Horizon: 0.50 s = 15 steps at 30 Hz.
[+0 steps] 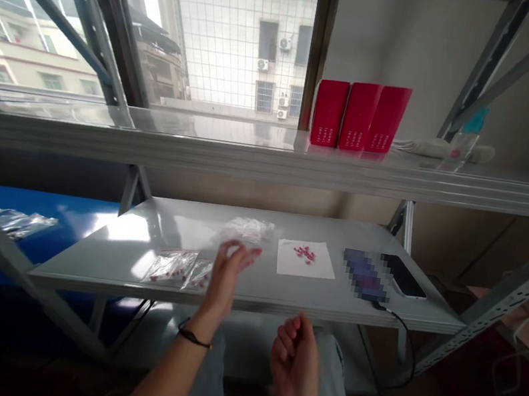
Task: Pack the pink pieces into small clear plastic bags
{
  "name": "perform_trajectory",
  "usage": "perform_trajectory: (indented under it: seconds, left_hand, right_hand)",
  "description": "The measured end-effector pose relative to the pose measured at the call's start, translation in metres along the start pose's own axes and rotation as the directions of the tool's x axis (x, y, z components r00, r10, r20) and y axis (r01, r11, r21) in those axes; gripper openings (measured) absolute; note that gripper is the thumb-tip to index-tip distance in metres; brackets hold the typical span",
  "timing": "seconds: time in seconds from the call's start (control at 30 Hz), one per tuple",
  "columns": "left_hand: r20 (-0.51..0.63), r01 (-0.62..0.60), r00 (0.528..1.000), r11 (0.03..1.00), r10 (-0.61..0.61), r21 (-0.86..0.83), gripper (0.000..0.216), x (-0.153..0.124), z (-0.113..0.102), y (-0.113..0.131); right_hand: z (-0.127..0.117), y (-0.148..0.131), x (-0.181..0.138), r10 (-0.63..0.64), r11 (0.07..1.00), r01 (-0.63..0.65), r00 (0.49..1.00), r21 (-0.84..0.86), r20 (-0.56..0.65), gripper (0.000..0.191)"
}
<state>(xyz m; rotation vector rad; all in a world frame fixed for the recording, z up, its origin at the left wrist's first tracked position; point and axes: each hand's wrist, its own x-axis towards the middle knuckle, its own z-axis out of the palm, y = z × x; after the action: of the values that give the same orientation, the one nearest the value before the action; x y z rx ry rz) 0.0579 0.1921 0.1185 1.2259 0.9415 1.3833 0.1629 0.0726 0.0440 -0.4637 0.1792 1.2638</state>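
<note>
Clear plastic is what the left hand (228,272) reaches among: its fingers are spread loosely open over the grey table (136,237), holding nothing, with a crumpled pile of empty bags (248,229) just beyond the fingertips. Just to its left lie two small flat bags (180,270), side by side on the table's front edge, each with a scatter of tiny pink pieces inside. The right hand (294,360) hangs lower, in front of the table and above the lap, its fingers curled in; whether it holds anything I cannot tell. To the right of the bag pile a white paper sheet (305,260) carries a small heap of loose pink pieces (304,253). Further right lie two phones (384,277). On the shelf above stand three red boxes (359,116), upright and touching
</note>
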Motion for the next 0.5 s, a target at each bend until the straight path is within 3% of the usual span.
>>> perform_trajectory:
  seconds: [0.07,0.13,0.17,0.23,0.3,0.4,0.5]
  left_hand:
    - [0.030,-0.014,0.999,0.994,0.011,0.104,0.037,0.061,-0.002,0.005]
    - [0.035,0.003,0.999,0.970,-0.012,0.244,0.036,0.112,-0.002,0.001]
    - [0.032,0.013,0.999,0.946,-0.024,0.325,0.034,0.132,-0.002,-0.003]
    - [0.024,0.017,0.999,0.870,-0.034,0.493,0.030,0.159,-0.001,-0.013]
    - [0.015,-0.007,1.000,0.771,-0.002,0.637,0.027,0.172,0.000,-0.019]
    - [0.008,-0.070,0.995,0.624,0.101,0.778,0.025,0.173,-0.006,-0.016]
    - [0.051,-0.146,0.979,0.500,0.199,0.854,0.025,0.156,-0.033,0.000]
  right_hand:
    - [0.017,-0.029,0.019,-0.064,0.985,0.073,0.996,-0.156,0.063,0.033]
    - [0.038,-0.055,0.045,-0.174,0.872,0.218,0.975,-0.437,0.140,0.038]
    - [0.051,-0.066,0.061,-0.246,0.726,0.310,0.951,-0.614,0.190,0.039]
    - [0.076,-0.083,0.097,-0.366,0.275,0.421,0.877,-0.865,0.311,0.041]
    - [0.098,-0.094,0.134,-0.401,-0.077,0.410,0.822,-0.909,0.405,0.045]
    - [0.116,-0.106,0.182,-0.339,-0.388,0.354,0.804,-0.851,0.489,0.043]
    - [0.113,-0.112,0.212,-0.211,-0.650,0.274,0.831,-0.709,0.515,0.032]
